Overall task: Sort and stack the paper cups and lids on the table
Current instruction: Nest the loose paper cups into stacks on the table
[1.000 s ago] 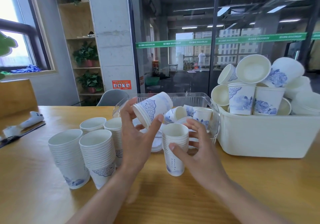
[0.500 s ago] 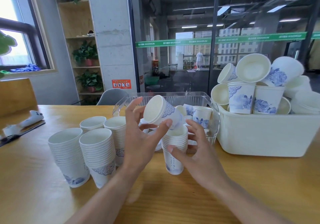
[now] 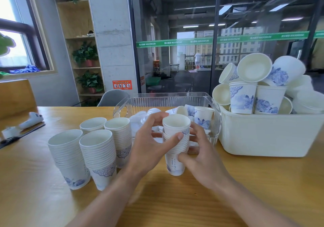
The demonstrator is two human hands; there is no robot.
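A short stack of white paper cups with blue print (image 3: pixel 175 163) stands on the wooden table in front of me. A single cup (image 3: pixel 175 125) sits upright in its top, not pushed fully down. My left hand (image 3: pixel 150 146) grips that top cup, thumb across its front. My right hand (image 3: pixel 199 153) wraps round the stack from the right and steadies it. Several taller cup stacks (image 3: pixel 98 154) stand to the left. Behind, a clear plastic tray (image 3: pixel 168 100) holds white lids (image 3: pixel 140 119) and a few loose cups (image 3: pixel 203 118).
A white bin (image 3: pixel 270 135) heaped with loose cups stands at the right, close to the tray. A white controller on a dark flat object (image 3: pixel 22 126) lies at the table's far left. A grey chair back (image 3: pixel 112 97) shows behind the table.
My left hand turned the tilted cup upright and lowered it into the top of the stack. My right hand closed in round the stack.
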